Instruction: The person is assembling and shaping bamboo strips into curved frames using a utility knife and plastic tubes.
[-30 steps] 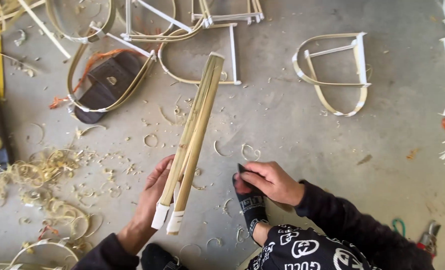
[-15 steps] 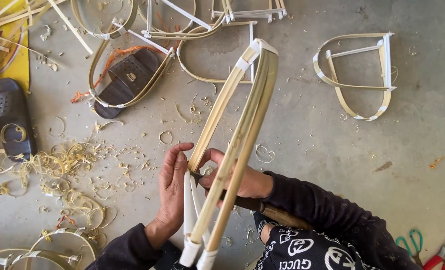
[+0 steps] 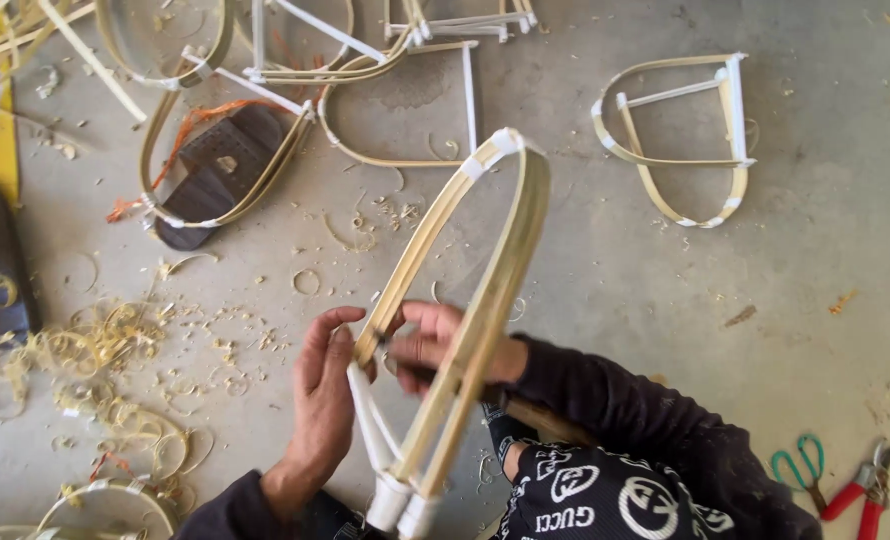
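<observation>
Matt bamboo frame [image 3: 485, 290], rough concrete floor [image 3: 615, 300]

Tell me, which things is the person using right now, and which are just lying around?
In use:
bent bamboo strip frame
left hand
right hand

Lying about:
finished bamboo frame
dark sandal
wood shavings
green scissors
red pliers
</observation>
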